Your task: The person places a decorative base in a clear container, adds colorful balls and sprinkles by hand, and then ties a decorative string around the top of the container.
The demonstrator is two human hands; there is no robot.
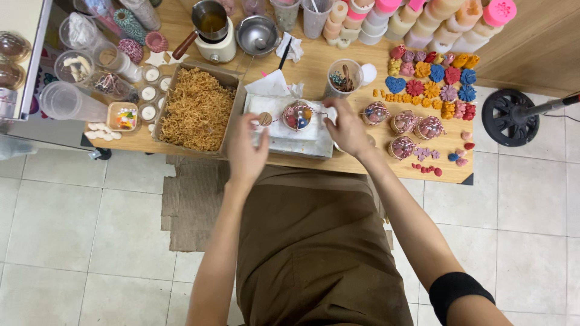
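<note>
Tying twine on clear ball (298, 115), wooden bench (338, 66).
Left hand (246, 148) pinches round tag (264, 118); right hand (347, 128) pinches twine (326, 113). Best keep it taut.

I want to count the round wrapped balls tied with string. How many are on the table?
5. One sits between the hands on the white tray; four lie to its right. The hands may hide others.
</note>
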